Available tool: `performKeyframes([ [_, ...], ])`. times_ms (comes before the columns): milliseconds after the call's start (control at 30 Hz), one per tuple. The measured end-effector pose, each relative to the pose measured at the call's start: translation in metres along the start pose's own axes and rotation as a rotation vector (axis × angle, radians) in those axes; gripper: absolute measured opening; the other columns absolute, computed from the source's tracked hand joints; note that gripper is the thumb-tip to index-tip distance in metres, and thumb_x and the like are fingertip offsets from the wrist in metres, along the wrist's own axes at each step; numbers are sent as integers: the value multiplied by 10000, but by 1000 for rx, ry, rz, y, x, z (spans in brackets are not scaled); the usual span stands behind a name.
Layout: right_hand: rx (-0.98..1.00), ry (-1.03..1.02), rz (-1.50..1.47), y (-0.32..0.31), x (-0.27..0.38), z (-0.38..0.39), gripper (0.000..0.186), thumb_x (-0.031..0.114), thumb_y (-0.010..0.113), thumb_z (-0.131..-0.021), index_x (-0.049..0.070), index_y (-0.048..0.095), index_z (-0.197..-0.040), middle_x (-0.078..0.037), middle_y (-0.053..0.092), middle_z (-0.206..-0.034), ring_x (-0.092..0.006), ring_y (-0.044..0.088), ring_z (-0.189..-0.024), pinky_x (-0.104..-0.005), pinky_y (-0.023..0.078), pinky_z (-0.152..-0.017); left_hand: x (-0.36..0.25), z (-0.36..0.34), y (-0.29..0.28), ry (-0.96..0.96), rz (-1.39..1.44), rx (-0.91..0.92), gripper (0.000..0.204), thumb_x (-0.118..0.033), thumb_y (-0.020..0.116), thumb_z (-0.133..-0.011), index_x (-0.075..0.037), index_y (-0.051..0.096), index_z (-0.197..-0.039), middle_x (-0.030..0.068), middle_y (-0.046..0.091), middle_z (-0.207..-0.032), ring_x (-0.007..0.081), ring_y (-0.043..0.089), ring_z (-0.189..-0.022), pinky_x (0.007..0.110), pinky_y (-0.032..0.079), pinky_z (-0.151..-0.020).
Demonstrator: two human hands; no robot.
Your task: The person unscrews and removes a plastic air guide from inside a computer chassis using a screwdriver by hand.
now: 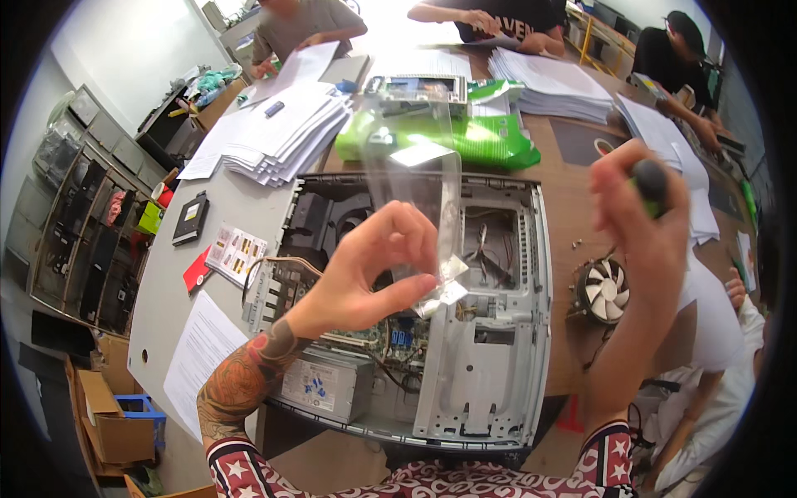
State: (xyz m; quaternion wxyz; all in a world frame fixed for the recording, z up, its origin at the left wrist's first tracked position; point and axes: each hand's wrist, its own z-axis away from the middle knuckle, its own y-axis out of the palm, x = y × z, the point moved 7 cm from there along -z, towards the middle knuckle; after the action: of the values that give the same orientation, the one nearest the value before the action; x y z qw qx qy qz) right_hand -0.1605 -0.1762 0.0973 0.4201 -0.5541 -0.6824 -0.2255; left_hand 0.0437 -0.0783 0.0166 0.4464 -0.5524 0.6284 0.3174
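Left fingers [405, 292] look pinched on a clear plastic bag [449, 187], with an open computer case [490, 378] right below. If that pinch slips, loose bits could drop inside. Right fingers [616, 178] seem wrapped round a dark-topped tool [650, 181]; fumble it and the fan [603, 292] underneath probably gets whacked.

PC case [490, 373] silver-grey. Plastic pack [440, 187] clear. Tool handle [649, 183] black and green. Fan blades [593, 292] white. Tabletop [158, 299] grey left, brown right. Sleeves [610, 461] red, white stars.
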Motion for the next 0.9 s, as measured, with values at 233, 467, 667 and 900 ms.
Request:
performKeyframes([
  [233, -203, 64, -65, -63, -10, -3, 229, 273, 628, -897, 72, 561, -809, 37, 446, -576, -18, 345, -431, -173, 189, -396, -22, 0, 19, -82, 333, -44, 199, 15, 601, -847, -38, 420, -913, 139, 537, -956, 184, 570, -917, 412, 501, -890],
  [467, -117, 125, -74, -60, -10, -5, 256, 312, 661, -865, 86, 566, -788, 48, 443, -549, -11, 352, -425, -178, 202, -397, 3, 29, 45, -521, 188, -251, 573, -20, 681, -796, -135, 268, -1177, 178, 622, -813, 270, 640, -799, 437, 524, -797],
  [667, 163, 86, -606, -37, -5, -2, 266, 253, 517, -947, 102, 456, -737, 29, 397, -519, -54, 273, -373, -216, 203, -377, -10, 31, 45, -522, 143, -310, 625, 2, 674, -797, -154, 229, -1208, 181, 624, -825, 266, 636, -787, 411, 515, -788],
  [900, 610, 104, -1098, 6, 11, 20, 240, 193, 365, -993, 95, 369, -773, -4, 378, -542, -75, 238, -380, -241, 213, -389, 9, 45, 60, -703, 103, -232, 585, 78, 638, -805, -128, 197, -1130, 128, 596, -848, 149, 593, -737, 288, 517, -645],
])
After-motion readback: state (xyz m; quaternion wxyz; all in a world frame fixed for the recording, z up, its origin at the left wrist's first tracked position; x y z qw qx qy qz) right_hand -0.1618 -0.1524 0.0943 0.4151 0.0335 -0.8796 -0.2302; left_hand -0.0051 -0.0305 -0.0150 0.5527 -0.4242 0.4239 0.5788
